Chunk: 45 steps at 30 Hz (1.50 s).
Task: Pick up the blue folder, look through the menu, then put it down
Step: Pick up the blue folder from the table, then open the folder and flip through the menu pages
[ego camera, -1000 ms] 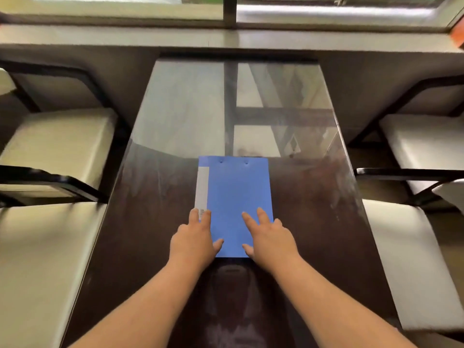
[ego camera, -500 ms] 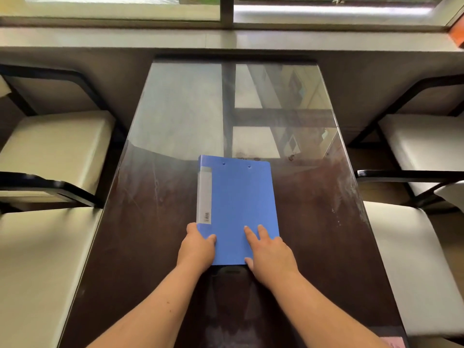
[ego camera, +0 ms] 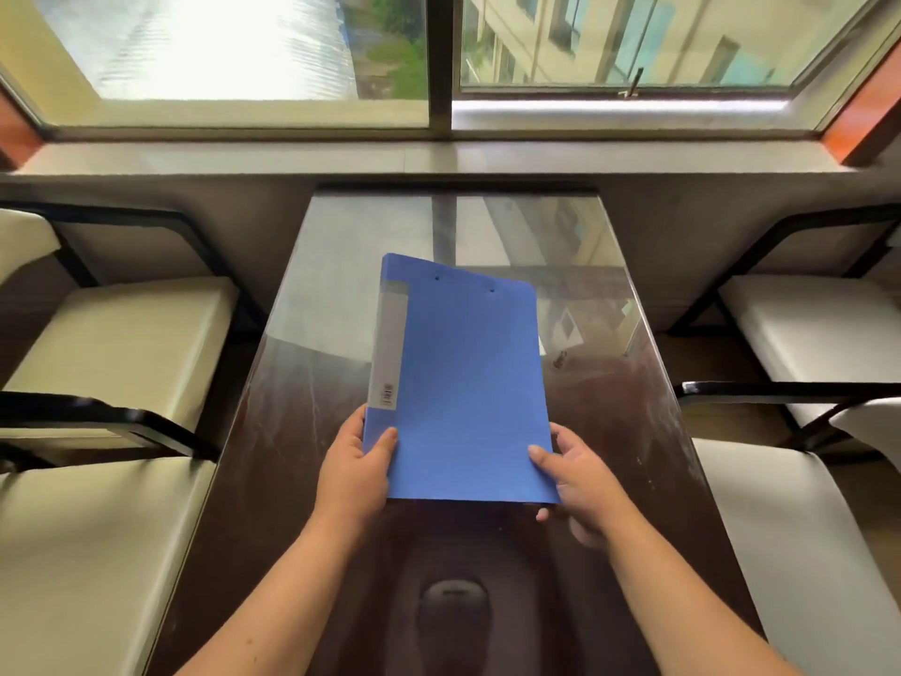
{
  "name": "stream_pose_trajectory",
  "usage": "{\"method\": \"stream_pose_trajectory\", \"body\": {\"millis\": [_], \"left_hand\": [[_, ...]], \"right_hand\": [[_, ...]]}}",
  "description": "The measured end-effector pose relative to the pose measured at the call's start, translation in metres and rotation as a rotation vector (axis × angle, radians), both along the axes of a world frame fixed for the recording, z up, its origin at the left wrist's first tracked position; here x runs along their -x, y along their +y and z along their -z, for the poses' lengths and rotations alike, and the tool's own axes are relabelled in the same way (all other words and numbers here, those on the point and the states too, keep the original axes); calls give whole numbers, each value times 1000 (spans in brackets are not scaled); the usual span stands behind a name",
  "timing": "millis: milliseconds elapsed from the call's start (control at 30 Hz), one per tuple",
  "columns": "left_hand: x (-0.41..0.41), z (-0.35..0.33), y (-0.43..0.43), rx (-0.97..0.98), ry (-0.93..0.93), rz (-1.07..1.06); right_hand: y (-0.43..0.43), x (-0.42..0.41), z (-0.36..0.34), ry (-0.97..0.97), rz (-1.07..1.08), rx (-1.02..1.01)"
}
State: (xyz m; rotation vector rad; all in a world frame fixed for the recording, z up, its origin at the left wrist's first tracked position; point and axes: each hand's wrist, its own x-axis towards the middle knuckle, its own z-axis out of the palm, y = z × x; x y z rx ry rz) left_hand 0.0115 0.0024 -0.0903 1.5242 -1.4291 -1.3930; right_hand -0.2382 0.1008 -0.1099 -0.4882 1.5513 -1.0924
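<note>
The blue folder (ego camera: 468, 383) is closed, with a grey spine label along its left side, and is held up off the dark glass-topped table (ego camera: 634, 431), tilted toward me. My left hand (ego camera: 353, 473) grips its lower left corner, thumb on the cover and fingers hidden beneath. At the lower right corner my right hand (ego camera: 582, 485) holds the folder in the same way, thumb on top. The menu inside is hidden.
Cream-cushioned chairs with black frames stand on both sides of the table: left (ego camera: 97, 363) and right (ego camera: 819, 344). A windowsill (ego camera: 439, 158) and a window run along the far end.
Both hands went from lying flat on the folder to gripping its lower corners. The folder has risen off the table toward me, and my view has tilted up to show the window.
</note>
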Motion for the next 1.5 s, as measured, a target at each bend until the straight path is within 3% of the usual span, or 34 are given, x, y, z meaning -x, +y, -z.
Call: {"method": "stream_pose_trajectory", "body": {"millis": [67,233,333,533,733,833,1100,1267,1400,1500], "left_hand": [[-2,-22,-10,44,-28,9],[-1,-71,-15,310,-433,224],[-4,-87,-12,393,-587,332],[-12,-97,-11,462,-622,367],[-16,-96,-6,547,-718,411],[-18,-92,-3,573,-762,403],[-19,-86,0,708,-579,271],[-16,-85,4,806,-472,-16],[-4,-91,10,518,-205,-386],[1,-89,11,508,-99,-466]], "right_hand": [[-5,3,-23,-58,19,123],[-19,-3,-73,-43,57,285],[-20,-2,-91,-31,68,339],[-16,-1,-105,-18,31,341],[-10,9,-107,-184,-2,297],[-11,13,-111,-160,-31,279],[-17,14,-118,-143,-65,366],[-13,14,-115,-207,31,398],[-6,12,-111,-235,116,393],[-3,12,-114,-207,94,394]]}}
